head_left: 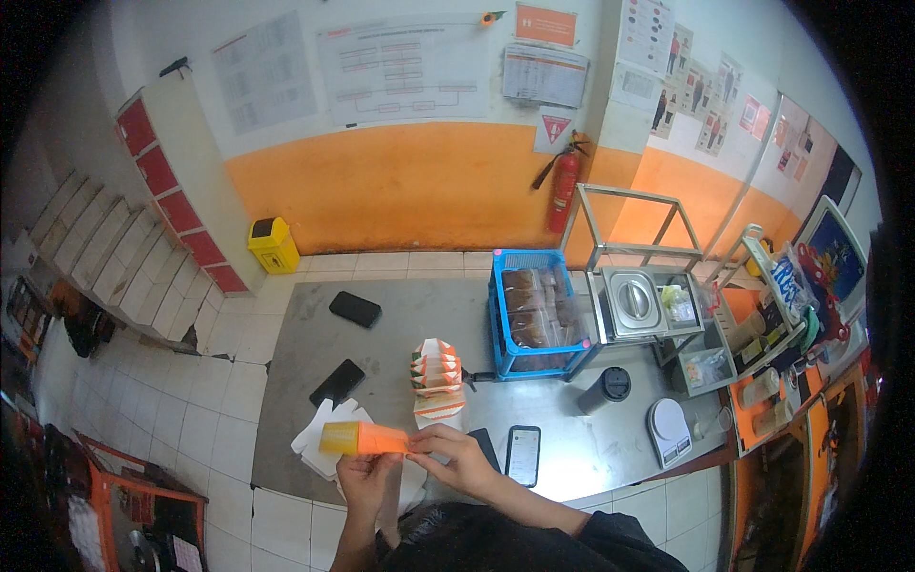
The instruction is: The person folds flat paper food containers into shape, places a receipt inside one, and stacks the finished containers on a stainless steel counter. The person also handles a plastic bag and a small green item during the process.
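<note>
My left hand (367, 480) grips an orange and yellow paper carton (362, 439) from below, near its middle. My right hand (456, 459) pinches the carton's right end, fingers closed. The carton is held over the near edge of the metal table (295, 362). White card pieces (310, 440) lie under and beside its left end. Just beyond my hands stands a nested stack of orange and white paper cartons (437, 374).
Two dark phones (355, 309) lie to the left; a lit phone (522, 456) lies right of my hands. A blue crate (543, 364) holds brown packaged goods. Further right are a dark tumbler (604, 391), a white scale (670, 432) and a lidded steel pan (634, 301).
</note>
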A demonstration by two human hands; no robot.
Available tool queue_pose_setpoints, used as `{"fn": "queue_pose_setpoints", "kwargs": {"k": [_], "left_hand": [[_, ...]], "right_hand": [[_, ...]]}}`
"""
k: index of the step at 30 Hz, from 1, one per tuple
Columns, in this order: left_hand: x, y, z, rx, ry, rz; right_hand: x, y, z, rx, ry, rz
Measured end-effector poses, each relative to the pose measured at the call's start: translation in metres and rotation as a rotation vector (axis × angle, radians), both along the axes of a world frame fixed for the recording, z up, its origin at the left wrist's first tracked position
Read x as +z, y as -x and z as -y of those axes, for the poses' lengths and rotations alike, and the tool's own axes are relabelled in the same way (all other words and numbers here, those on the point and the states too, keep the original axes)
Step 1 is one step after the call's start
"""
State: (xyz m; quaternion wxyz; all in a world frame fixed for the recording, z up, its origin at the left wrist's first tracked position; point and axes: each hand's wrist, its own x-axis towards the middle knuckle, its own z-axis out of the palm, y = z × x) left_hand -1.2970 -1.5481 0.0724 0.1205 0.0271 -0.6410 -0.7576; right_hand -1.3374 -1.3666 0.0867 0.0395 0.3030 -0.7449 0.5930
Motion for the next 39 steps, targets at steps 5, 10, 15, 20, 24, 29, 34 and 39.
{"fn": "queue_pose_setpoints", "kwargs": {"k": [5, 10, 15, 20, 24, 29, 34, 39], "left_hand": [[-0.005, -0.002, 0.001, -0.095, -0.201, 0.134], [-0.003, -0.005, 0.0, -0.174, -0.193, 0.204], [-0.004, -0.008, -0.002, -0.164, -0.175, 0.1], [-0.019, -0.012, 0.0, -0.297, -0.375, 0.018], [-0.022, -0.013, -0.002, -0.185, -0.287, 0.07], [-0.012, -0.013, 0.002, -0.223, -0.218, 0.127], [-0.012, -0.013, 0.002, -0.202, -0.231, 0.073], [-0.01, -0.015, -0.005, -0.256, -0.369, 0.122]], "right_hand": [[0.008, 0.004, -0.006, 0.091, -0.003, 0.039], [0.007, -0.001, -0.005, 0.084, 0.025, 0.033], [0.0, -0.017, 0.002, 0.017, 0.055, 0.021], [-0.001, -0.019, 0.003, -0.008, 0.142, 0.037], [0.0, -0.018, 0.003, 0.028, 0.075, 0.058], [0.004, -0.019, 0.004, 0.037, 0.025, 0.082], [0.011, -0.016, 0.001, 0.095, 0.079, -0.024], [0.012, -0.008, 0.0, -0.006, -0.039, -0.156]]}}
